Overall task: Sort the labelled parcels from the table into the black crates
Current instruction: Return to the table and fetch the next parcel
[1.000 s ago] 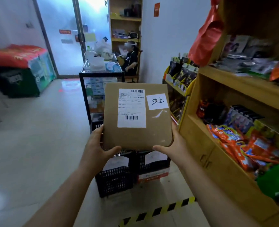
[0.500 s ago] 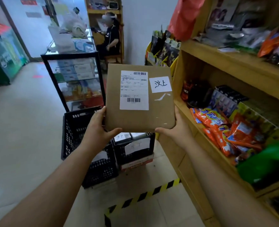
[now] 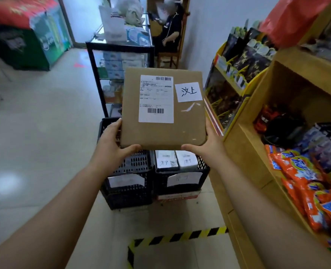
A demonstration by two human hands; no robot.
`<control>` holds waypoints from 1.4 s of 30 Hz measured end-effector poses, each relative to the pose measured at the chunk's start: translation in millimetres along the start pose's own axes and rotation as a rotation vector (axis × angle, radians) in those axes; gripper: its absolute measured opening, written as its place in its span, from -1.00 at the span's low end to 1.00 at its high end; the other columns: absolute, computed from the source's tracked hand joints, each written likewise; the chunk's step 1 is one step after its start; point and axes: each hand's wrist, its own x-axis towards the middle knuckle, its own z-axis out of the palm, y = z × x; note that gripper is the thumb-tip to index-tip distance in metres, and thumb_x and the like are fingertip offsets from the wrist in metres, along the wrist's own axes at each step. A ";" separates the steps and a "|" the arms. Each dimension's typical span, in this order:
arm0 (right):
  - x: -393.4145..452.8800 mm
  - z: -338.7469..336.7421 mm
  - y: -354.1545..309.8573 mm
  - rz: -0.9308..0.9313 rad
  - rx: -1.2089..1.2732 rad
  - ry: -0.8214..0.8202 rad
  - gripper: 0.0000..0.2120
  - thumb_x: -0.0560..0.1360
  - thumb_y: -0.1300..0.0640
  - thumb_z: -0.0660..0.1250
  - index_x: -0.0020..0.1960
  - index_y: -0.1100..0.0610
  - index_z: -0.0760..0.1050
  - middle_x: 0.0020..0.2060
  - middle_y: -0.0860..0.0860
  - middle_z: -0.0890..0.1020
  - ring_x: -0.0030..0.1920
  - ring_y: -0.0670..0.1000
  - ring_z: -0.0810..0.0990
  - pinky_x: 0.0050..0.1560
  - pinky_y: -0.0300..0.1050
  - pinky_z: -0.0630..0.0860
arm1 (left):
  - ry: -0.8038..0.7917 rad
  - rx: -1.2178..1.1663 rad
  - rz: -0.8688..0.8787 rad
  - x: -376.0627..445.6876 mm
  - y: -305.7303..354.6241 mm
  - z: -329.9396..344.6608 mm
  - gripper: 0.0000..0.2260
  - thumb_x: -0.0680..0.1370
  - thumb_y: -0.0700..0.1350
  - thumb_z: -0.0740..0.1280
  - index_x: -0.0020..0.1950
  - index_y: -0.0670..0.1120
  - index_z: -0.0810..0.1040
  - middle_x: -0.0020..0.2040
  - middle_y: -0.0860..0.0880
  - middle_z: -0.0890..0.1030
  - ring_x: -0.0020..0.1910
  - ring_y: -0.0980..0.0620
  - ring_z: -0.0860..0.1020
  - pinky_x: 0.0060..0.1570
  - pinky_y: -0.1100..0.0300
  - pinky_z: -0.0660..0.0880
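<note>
A flat brown cardboard parcel (image 3: 186,129) with a white shipping label and a handwritten white tag is held up in front of me. My left hand (image 3: 112,144) grips its lower left corner, thumb on the front face. My right hand (image 3: 205,146) grips the lower right corner the same way. Below the parcel, two black crates stand side by side on the floor. The left crate (image 3: 129,193) carries a paper tag, and its inside is mostly hidden by the parcel. The right crate (image 3: 182,187) has a tag too and holds two white labelled parcels (image 3: 175,162).
A wooden shelf unit (image 3: 257,144) with snack bags runs along my right. A black glass-shelved display case (image 3: 120,65) stands behind the crates. A person sits on a chair (image 3: 169,35) at the back. Yellow-black tape (image 3: 180,235) marks the floor near my feet.
I have come closer to the crates, which now sit more directly under the parcel. Both hands keep the same hold on the parcel.
</note>
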 end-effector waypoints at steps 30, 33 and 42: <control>104.4 182.6 -42.3 -0.094 0.100 -0.409 0.15 0.15 -0.24 0.61 0.55 -0.34 -0.01 0.26 -0.15 0.50 0.21 -0.07 0.51 0.18 -0.12 0.49 | 0.301 0.028 -0.297 -12.3 -107.0 -109.5 -0.21 0.32 -0.04 0.59 0.46 0.13 0.29 0.25 0.26 0.41 0.16 0.45 0.41 -0.11 0.57 0.42; 112.3 213.3 -51.7 -0.054 0.092 -0.384 0.17 0.16 -0.22 0.61 0.58 -0.29 -0.01 0.28 -0.13 0.49 0.22 -0.08 0.51 0.21 -0.14 0.50 | 0.257 -0.020 -0.287 7.0 -137.8 -131.0 -0.21 0.30 -0.01 0.59 0.44 0.19 0.28 0.20 0.42 0.38 0.14 0.46 0.41 -0.14 0.59 0.41; 130.1 260.4 -59.8 0.087 0.087 -0.274 0.15 0.15 -0.23 0.61 0.56 -0.30 0.01 0.31 -0.14 0.48 0.26 -0.08 0.51 0.27 0.06 0.54 | 0.108 -0.099 -0.275 71.3 -207.6 -148.3 -0.23 0.32 -0.10 0.60 0.45 0.07 0.32 0.25 0.17 0.42 0.13 0.48 0.41 -0.15 0.56 0.43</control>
